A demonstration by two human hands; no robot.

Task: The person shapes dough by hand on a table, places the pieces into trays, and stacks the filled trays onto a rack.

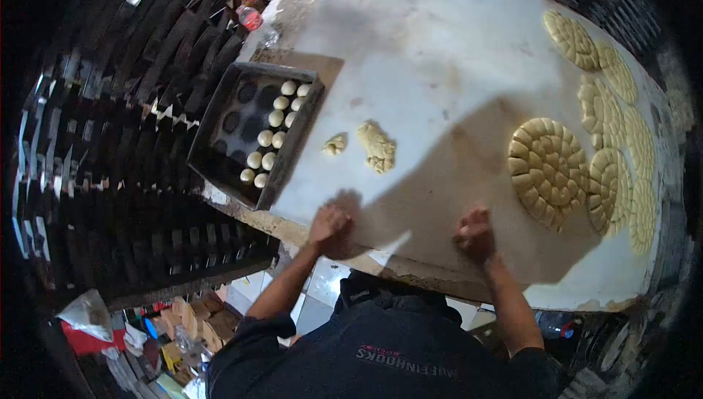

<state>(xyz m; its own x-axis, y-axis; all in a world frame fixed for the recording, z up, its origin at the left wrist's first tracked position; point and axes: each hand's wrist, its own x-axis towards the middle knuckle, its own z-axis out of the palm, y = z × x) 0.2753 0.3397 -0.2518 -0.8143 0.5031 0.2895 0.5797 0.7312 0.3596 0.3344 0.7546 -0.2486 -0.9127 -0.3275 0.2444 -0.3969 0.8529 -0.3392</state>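
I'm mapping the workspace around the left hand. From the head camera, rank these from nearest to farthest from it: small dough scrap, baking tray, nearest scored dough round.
1. small dough scrap, just beyond the left hand.
2. baking tray, up-left at the table edge.
3. scored dough round, far right, past the right hand.

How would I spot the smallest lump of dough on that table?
Start at the dark baking tray on the white table. Just right of it lie two loose lumps; the small lump is nearer the tray, far smaller than the ragged big lump.

On the tabletop (439, 54): tray (220, 135) at left holding dough balls (272, 129); two dough lumps (376, 147) just right of it. Scored dough discs (548, 170) clustered at far right; both hands at the near edge.
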